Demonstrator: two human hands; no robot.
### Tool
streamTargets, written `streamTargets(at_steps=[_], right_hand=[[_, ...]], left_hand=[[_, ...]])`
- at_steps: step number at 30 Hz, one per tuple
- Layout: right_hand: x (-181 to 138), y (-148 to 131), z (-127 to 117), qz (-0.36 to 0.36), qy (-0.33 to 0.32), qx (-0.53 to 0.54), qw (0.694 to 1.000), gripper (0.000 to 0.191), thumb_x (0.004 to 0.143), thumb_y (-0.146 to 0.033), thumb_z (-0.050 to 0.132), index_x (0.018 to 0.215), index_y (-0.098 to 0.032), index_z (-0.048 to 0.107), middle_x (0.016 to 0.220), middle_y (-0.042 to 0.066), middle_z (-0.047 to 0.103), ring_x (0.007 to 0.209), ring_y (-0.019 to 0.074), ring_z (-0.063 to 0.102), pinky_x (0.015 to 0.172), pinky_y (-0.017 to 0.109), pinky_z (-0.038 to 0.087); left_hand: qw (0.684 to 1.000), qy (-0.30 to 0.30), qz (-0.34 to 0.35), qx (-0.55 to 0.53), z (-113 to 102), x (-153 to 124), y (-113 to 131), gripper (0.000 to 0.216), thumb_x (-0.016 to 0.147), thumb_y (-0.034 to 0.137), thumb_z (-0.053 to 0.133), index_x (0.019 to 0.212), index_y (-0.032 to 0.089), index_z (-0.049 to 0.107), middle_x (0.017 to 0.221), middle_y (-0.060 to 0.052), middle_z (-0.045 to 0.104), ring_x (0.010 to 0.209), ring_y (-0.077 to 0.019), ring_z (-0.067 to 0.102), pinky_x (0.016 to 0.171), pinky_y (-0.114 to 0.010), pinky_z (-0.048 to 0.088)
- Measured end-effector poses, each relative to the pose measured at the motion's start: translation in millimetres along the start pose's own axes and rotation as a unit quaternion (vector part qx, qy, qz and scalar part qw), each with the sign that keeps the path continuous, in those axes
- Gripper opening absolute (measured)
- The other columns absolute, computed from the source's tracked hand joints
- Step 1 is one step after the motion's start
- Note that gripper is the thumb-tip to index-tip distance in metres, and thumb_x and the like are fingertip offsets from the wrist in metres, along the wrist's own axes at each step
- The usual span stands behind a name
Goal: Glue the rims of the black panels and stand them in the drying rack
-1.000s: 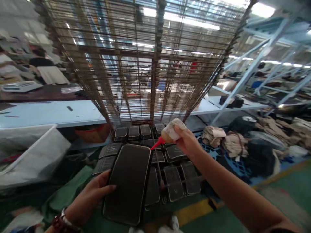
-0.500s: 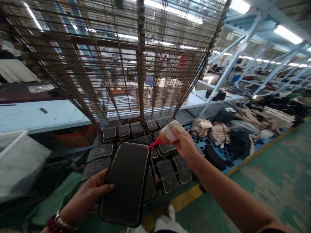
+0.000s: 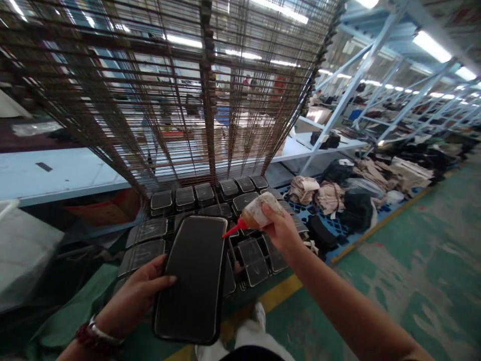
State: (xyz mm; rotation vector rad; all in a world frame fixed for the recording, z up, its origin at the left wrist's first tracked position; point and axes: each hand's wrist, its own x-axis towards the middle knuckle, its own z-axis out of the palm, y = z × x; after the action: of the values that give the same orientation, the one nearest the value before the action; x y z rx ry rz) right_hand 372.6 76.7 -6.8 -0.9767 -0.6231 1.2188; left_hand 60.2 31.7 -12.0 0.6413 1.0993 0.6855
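My left hand (image 3: 147, 283) grips a black rounded rectangular panel (image 3: 191, 281) by its left edge, thumb on top and the other fingers hidden beneath. A pale line runs along the panel's rim. In my right hand (image 3: 280, 225) is a squeeze glue bottle (image 3: 259, 209), whitish and stained, tipped down to the left. Its red nozzle (image 3: 235, 228) points at the panel's upper right edge, at or very near the rim. Below and behind lie several similar black panels (image 3: 252, 263) in rows, some with pale streaks on them.
A large wire rack (image 3: 210, 95) of stacked mesh shelves rises ahead. Bundles of beige fabric (image 3: 303, 189) and black pieces lie on a blue pallet (image 3: 338, 225) to the right. A light blue table (image 3: 56, 173) and a white bin (image 3: 22, 255) stand left.
The red nozzle has moved a little down along the panel's right edge. My view has turned slightly right, and both hands keep their holds.
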Motion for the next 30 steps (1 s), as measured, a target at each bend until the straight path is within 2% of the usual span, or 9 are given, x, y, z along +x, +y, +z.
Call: streamTargets(at_steps=[9, 16, 22, 30], right_hand=[[-27.7, 11.1, -7.6, 0.008, -0.008, 0.003, 1.000, 0.040, 0.063, -0.039, 0.090, 0.089, -0.020, 0.067, 0.075, -0.001, 0.065, 0.060, 0.0148, 0.058, 0.041, 0.022, 0.045], [-47.1, 17.5, -16.2, 0.010, -0.010, 0.003, 1.000, 0.038, 0.065, -0.037, 0.089, 0.092, -0.023, 0.067, 0.078, -0.002, 0.065, 0.064, 0.0151, 0.060, 0.048, 0.023, 0.048], [-58.3, 22.5, -23.8, 0.018, -0.015, 0.007, 1.000, 0.044, 0.063, -0.035, 0.090, 0.098, -0.023, 0.067, 0.088, 0.002, 0.071, 0.079, 0.0196, 0.065, 0.073, 0.030, 0.054], [-75.1, 18.7, -28.9, 0.035, -0.066, -0.017, 0.997, 0.046, 0.066, -0.037, 0.086, 0.106, -0.026, 0.066, 0.096, 0.006, 0.074, 0.090, 0.0275, 0.068, 0.085, 0.041, 0.054]], left_hand=[[1.000, 0.007, -0.012, -0.012, 2.0, 8.1, -2.5, 0.044, 0.067, 0.011, 0.082, 0.109, 0.015, 0.067, 0.103, -0.014, 0.078, 0.088, -0.0301, 0.075, 0.079, -0.042, 0.061], [0.999, 0.013, -0.032, -0.018, 5.7, 19.5, -3.8, 0.045, 0.065, 0.010, 0.081, 0.108, 0.013, 0.067, 0.097, -0.017, 0.078, 0.080, -0.0321, 0.076, 0.073, -0.045, 0.062], [0.999, 0.017, -0.031, -0.018, 4.4, 32.0, -7.7, 0.036, 0.066, 0.006, 0.078, 0.101, 0.011, 0.068, 0.089, -0.015, 0.078, 0.074, -0.0287, 0.075, 0.071, -0.043, 0.063], [0.998, 0.049, -0.027, -0.026, 5.0, 37.3, -7.2, 0.032, 0.066, 0.001, 0.073, 0.096, 0.011, 0.070, 0.090, -0.016, 0.078, 0.072, -0.0279, 0.076, 0.068, -0.041, 0.064]])
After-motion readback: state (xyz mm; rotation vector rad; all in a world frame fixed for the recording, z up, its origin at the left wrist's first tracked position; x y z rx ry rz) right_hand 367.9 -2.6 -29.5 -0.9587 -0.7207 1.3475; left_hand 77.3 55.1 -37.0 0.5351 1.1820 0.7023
